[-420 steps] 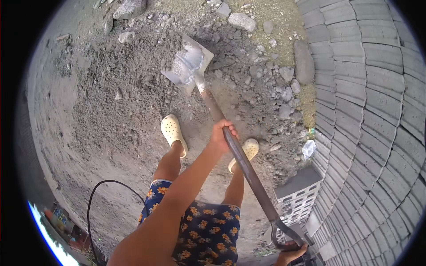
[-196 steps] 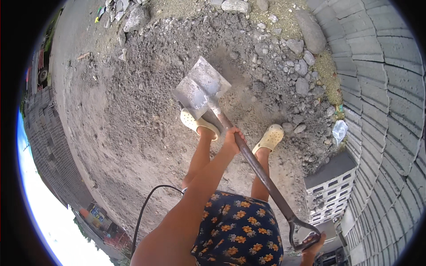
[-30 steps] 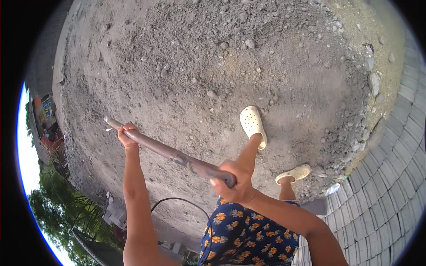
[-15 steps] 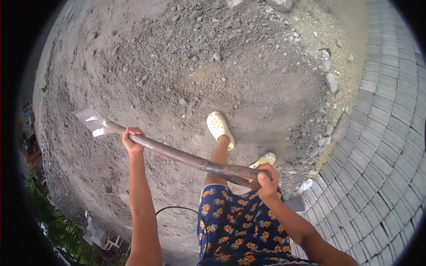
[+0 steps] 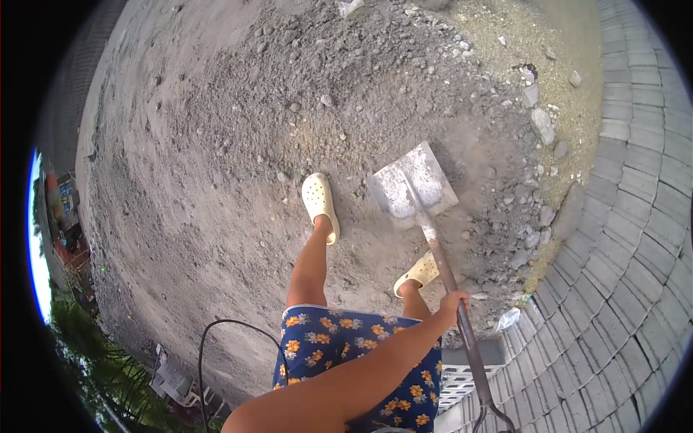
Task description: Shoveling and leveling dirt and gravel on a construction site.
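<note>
My left hand point(image 5: 453, 307) is closed round the brown shaft of a shovel point(image 5: 464, 328), with my left forearm crossing over my lap to the right. Far end outward, the shovel's wide square blade point(image 5: 413, 186) is at the gravelly soil in front of my feet, its face coated with pale grey dust. The shaft runs down toward the lower right, where part of its forked handle shows at the picture's edge. My right hand is out of view.
Cream clogs point(image 5: 317, 200) are on my feet, one just left of the shaft. Stacked grey blocks point(image 5: 621, 238) form a wall along the right, with large stones point(image 5: 569, 211) at its foot. A black cord point(image 5: 204, 346) loops beside my left hip. Yellowish sand point(image 5: 559, 43) lies at the far right.
The shovel's blade has swung from the far left round to the front right. My left hand moved across to the right, still on the shaft, and my right hand left the view.
</note>
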Demonstrator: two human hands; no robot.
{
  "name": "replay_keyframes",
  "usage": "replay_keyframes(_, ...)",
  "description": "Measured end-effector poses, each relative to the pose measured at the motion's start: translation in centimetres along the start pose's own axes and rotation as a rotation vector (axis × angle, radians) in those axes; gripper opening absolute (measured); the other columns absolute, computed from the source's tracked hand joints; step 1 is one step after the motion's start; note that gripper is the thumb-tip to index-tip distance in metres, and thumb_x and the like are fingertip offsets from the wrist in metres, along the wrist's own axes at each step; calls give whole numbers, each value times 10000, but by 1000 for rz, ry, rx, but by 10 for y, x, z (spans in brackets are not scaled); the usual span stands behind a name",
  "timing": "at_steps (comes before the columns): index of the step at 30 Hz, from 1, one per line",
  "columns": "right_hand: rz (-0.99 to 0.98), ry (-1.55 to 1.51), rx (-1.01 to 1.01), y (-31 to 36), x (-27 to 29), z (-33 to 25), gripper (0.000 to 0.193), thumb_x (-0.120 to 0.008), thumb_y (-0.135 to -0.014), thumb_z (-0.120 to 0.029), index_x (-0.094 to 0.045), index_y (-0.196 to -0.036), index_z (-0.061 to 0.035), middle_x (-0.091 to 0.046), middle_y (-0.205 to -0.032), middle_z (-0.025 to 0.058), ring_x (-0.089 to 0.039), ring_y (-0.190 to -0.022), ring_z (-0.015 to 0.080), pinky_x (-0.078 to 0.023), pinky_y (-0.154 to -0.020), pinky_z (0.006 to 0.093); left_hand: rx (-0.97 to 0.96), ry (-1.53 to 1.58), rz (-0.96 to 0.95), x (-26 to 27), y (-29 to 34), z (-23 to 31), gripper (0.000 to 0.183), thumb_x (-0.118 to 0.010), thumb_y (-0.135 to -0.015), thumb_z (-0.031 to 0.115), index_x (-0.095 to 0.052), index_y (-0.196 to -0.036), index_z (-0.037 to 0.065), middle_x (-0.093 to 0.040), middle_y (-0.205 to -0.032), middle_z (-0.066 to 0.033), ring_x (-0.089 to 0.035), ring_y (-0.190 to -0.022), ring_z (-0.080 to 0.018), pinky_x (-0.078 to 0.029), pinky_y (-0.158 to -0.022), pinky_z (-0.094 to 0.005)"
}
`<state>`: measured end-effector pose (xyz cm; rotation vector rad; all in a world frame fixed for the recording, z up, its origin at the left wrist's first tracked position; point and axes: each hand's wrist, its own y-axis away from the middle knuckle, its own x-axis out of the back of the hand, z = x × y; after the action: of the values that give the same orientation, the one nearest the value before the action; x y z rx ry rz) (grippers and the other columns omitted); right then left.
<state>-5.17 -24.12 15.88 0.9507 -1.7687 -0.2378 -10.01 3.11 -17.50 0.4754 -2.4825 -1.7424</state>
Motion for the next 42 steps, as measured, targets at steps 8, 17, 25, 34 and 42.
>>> replay_keyframes(8, -285, -68, -116, 20, -263, 26, 383, -408, -746, -467, -405, -531, -150, -391, -398, 0, -395, -321, 161, -358, -339, 311, -290, -156, 237, -34, -21, 272, 84, -519, -648, 88, -444, -615, 68, -418, -545, -50, -433, -483, -178, -378, -459, -317)
replay_keyframes(17, -323, -125, -93, 42, -360, 47, 362, -442, -736, -464, -403, -575, -142, -415, -452, 3, -385, -357, 144, -339, -353, 284, -441, -37, -87, -18, 3, 374, 108, -517, -670, 70, -425, -616, 86, -417, -564, -41, -429, -481, -165, -398, -491, -320)
replay_keyframes(25, -565, -121, 261, 84, -364, 10, 324, -457, -764, -387, -439, -632, -91, -430, -462, 32, -413, -359, 143, -366, -342, 250, -487, 269, -220, 41, 104, 393, 118, -511, -670, 95, -423, -591, 103, -436, -530, -3, -419, -477, -144, -408, -534, -309)
replay_keyframes(34, -1750, -38, 1294, 364, -392, 66, 242, -662, -620, -266, -515, -635, -75, -471, -583, 35, -480, -502, 183, -390, -477, 266, -1100, 657, -665, 400, 397, 457, 103, -501, -661, 72, -425, -595, 89, -433, -536, 18, -447, -501, -88, -420, -520, -247)
replay_keyframes(42, -1523, 87, 550, 296, -336, 70, 193, -608, -717, -193, -529, -700, -18, -500, -579, 47, -468, -496, 115, -374, -464, 237, -1276, 451, -654, 292, 405, 419, 97, -511, -768, 137, -472, -754, 49, -467, -613, -13, -483, -573, -123, -466, -590, -292)
